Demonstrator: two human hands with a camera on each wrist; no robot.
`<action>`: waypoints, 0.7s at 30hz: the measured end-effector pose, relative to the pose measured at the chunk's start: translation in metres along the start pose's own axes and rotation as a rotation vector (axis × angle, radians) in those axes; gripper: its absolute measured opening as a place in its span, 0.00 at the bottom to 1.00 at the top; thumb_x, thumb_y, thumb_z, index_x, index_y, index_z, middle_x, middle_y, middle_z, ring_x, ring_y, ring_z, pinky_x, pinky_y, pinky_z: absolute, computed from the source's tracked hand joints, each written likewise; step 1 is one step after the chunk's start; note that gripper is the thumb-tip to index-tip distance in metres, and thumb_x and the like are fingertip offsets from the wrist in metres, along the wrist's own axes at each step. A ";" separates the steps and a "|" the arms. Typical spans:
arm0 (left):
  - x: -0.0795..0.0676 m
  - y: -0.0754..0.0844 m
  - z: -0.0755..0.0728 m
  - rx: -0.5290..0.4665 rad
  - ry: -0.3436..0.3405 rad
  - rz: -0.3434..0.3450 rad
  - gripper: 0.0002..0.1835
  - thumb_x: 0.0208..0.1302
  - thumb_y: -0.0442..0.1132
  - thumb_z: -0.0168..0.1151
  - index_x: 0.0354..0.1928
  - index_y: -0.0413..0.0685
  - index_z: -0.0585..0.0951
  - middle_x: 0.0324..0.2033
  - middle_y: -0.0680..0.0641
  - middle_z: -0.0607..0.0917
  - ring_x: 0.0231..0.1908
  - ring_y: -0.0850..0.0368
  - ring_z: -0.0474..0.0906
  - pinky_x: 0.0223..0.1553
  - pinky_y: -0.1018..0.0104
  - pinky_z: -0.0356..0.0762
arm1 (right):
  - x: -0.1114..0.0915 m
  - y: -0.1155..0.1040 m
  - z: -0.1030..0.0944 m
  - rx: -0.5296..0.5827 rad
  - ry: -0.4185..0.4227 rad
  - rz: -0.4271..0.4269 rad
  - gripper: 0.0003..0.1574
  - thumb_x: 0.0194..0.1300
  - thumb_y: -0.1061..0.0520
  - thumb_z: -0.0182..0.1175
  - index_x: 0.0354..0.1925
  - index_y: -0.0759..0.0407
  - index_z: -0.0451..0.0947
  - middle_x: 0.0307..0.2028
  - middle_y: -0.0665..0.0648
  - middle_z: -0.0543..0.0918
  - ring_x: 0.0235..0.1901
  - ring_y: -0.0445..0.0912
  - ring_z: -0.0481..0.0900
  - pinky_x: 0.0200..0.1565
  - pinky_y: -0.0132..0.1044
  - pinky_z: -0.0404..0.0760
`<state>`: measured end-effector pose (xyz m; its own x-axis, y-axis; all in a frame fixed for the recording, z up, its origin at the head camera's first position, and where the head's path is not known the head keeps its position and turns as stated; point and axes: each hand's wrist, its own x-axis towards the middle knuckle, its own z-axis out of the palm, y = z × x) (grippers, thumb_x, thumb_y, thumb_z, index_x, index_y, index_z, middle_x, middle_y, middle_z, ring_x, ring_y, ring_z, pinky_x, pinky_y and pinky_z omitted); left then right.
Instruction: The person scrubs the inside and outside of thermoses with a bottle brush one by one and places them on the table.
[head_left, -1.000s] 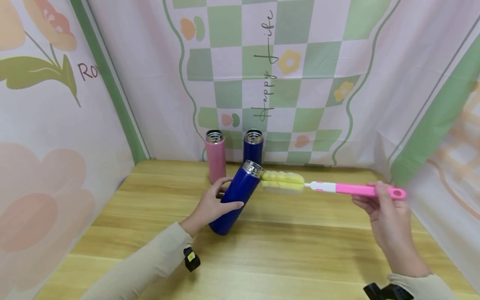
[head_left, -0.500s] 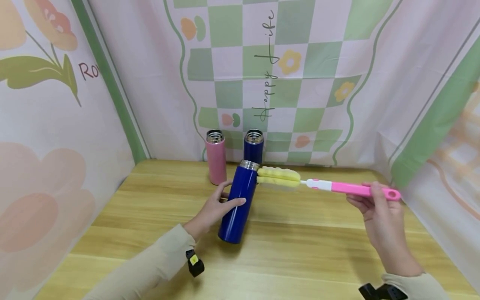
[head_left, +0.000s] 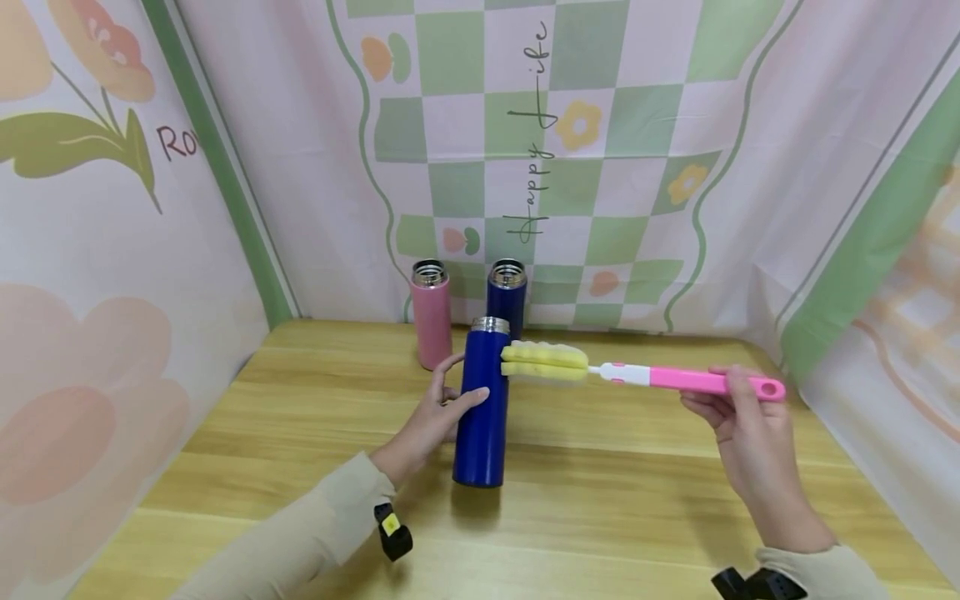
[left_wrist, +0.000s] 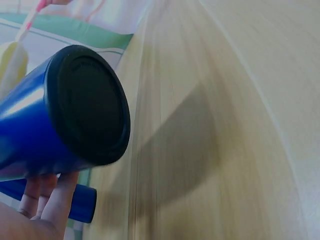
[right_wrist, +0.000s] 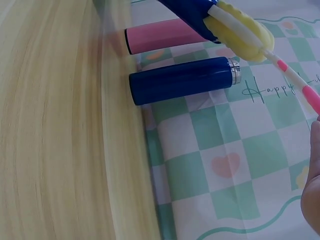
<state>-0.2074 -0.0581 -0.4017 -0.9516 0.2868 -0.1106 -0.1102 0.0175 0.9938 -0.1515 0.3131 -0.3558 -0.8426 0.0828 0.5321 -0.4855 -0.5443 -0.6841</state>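
A blue thermos bottle with a bare metal mouth is gripped round its middle by my left hand. It stands nearly upright and is held off the table, its black base facing the left wrist camera. My right hand holds the pink handle of a bottle brush. The brush's yellow sponge head lies level against or just in front of the thermos's upper right side, outside the mouth; whether they touch I cannot tell.
A pink thermos and a dark blue thermos, both without lids, stand at the back of the wooden table. Patterned cloth hangs behind them and along both sides.
The held thermos has swung from a clear tilt to nearly upright, its base moving right and its mouth left. My right hand has carried the brush a little to the left.
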 end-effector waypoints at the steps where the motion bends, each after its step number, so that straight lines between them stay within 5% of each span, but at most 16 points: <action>1: 0.000 0.000 0.000 0.003 0.004 0.003 0.41 0.63 0.61 0.66 0.73 0.79 0.54 0.52 0.36 0.74 0.48 0.44 0.81 0.45 0.46 0.82 | 0.000 0.000 0.000 -0.012 -0.002 0.002 0.16 0.79 0.67 0.41 0.47 0.76 0.75 0.39 0.68 0.85 0.38 0.54 0.88 0.45 0.43 0.80; 21: 0.006 0.001 -0.010 -0.112 0.112 0.048 0.37 0.69 0.59 0.60 0.74 0.70 0.54 0.58 0.34 0.77 0.52 0.39 0.80 0.48 0.42 0.80 | -0.012 0.002 -0.006 -0.175 -0.135 0.047 0.18 0.77 0.73 0.38 0.45 0.77 0.76 0.38 0.64 0.85 0.36 0.50 0.87 0.40 0.38 0.84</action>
<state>-0.2163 -0.0661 -0.4016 -0.9819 0.1758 -0.0700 -0.0890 -0.1023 0.9908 -0.1432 0.3163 -0.3665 -0.8320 -0.0583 0.5516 -0.4894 -0.3909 -0.7795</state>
